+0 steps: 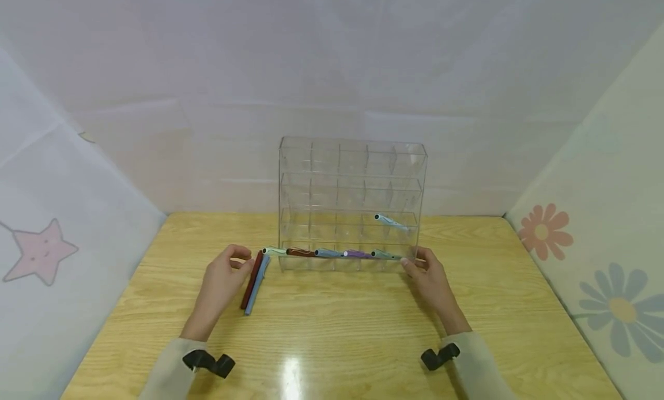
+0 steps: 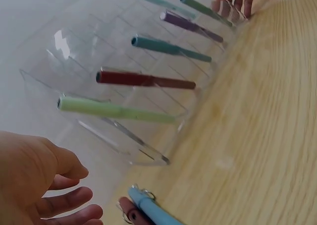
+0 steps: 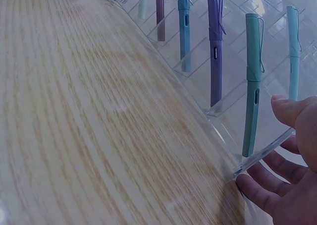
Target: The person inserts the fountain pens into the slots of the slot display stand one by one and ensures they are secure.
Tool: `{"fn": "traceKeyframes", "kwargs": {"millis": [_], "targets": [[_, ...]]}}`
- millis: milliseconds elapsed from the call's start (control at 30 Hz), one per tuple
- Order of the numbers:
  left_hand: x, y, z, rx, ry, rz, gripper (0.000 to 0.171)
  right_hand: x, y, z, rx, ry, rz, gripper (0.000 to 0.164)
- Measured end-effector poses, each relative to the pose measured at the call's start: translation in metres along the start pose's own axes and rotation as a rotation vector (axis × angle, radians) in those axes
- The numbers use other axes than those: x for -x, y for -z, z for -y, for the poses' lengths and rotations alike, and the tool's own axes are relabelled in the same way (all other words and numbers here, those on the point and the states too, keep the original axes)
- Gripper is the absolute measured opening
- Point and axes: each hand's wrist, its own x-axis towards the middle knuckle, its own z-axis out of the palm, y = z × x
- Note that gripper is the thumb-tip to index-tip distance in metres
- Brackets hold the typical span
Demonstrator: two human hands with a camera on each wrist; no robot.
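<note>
A clear rack [image 1: 353, 142] with several compartments stands upright on the table. Along its bottom row lie a light green pen [image 2: 114, 109], a dark red pen [image 2: 143, 80], a blue pen [image 2: 168, 48], a purple pen [image 3: 215, 46] and a green pen [image 3: 252, 86]. One row higher, at the right, is a light blue pen [image 1: 391, 222]. My right hand [image 1: 430, 279] holds the rack's lower right corner, thumb at the front and fingers around the side. Nothing is in my left hand [image 1: 222, 276], its fingers loosely bent beside the rack's lower left corner.
Left of the rack, a second dark red pen [image 1: 252, 280] and a second blue pen [image 1: 257, 286] lie side by side on the wooden table [image 1: 332, 331]. Pale cloth [image 1: 218, 158] hangs behind the table and along both sides.
</note>
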Motion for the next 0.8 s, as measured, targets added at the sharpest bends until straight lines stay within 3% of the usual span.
{"fn": "traceKeyframes", "kwargs": {"millis": [333,800], "targets": [[-0.019,-0.012,0.022,-0.051,0.027,0.014,0.029,-0.001,0.0,0.0,-0.003,0.019,-0.007,0.059],[-0.038,-0.023,0.029,-0.123,0.015,0.049,0.038,-0.004,-0.001,-0.003,-0.009,0.025,-0.016,0.058]]}}
